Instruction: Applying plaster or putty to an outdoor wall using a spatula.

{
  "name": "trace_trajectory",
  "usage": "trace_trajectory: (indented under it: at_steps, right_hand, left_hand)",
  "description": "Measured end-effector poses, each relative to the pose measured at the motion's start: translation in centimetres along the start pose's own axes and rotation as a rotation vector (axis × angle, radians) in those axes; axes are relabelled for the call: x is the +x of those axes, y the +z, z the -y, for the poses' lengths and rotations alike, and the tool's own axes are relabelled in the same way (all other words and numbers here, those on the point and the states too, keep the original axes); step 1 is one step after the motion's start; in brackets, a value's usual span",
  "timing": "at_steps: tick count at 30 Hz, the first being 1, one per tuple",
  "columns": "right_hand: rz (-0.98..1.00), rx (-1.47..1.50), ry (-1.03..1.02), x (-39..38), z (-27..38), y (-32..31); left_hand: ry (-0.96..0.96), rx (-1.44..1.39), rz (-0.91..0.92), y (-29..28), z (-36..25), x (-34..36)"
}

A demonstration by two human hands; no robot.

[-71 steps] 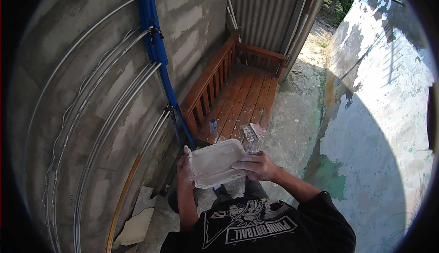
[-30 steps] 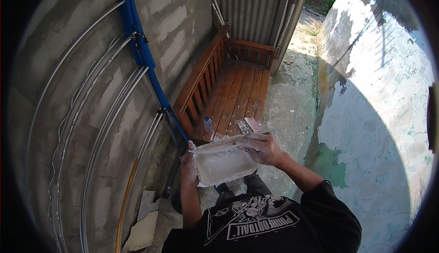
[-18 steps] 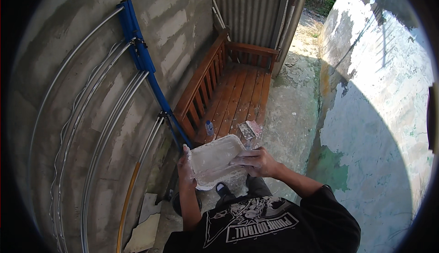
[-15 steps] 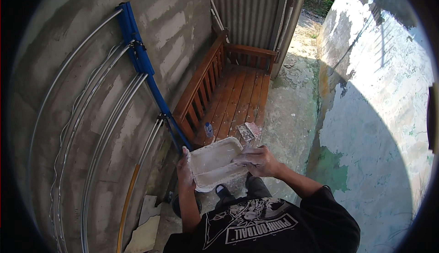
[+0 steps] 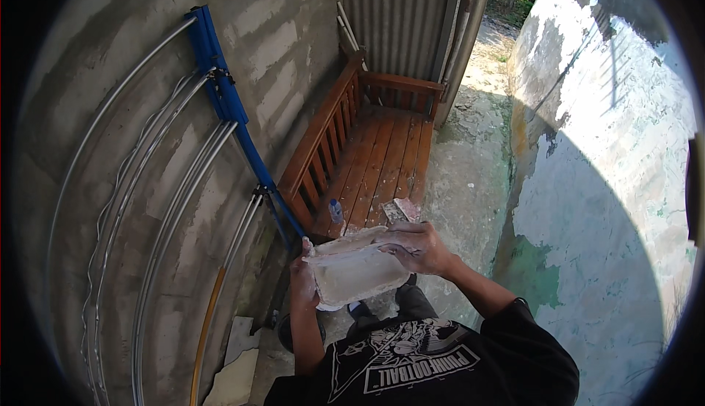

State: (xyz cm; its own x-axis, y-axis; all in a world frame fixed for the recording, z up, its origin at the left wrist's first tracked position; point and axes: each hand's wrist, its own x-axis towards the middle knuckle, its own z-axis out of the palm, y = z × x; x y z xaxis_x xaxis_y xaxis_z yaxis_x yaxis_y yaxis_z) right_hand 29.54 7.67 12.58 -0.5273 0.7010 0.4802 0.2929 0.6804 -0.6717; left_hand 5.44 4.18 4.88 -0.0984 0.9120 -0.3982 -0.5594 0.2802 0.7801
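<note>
Right hand (image 5: 420, 249) just slid toward 12 o'clock on the white-caked tray (image 5: 360, 277), 6 o'clock from the wooden bench (image 5: 382, 158); stroke looks nearly across. Left hand (image 5: 302, 280) curls round its 9 o'clock edge; right's bunched, can't tell on what.

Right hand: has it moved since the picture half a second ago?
Yes: judged against the wooden bench, the right hand has shifted slightly up the picture, toward the bench's near end.

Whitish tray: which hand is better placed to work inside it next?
Probably the right hand: its fingers reach over the whitish tray, while the left hand grips its left end.
</note>
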Motion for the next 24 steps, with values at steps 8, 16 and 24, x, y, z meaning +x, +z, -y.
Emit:
trace_trajectory:
  at_steps: [8, 16, 24]
  right_hand:
    - [0.003, -0.255, -0.267, -1.2, -1.2, 1.6]
    - [0.062, -0.086, -0.098, -2.1, 0.0, 0.5]
    - [0.060, -0.045, 0.004, -0.5, 0.3, 0.6]
  left_hand:
    - [0.017, 0.020, 0.046, -0.4, -0.2, 0.4]
    - [-0.030, 0.013, -0.049, -0.3, -0.7, 0.6]
    - [-0.054, -0.010, -0.021, 0.3, -1.1, 0.6]
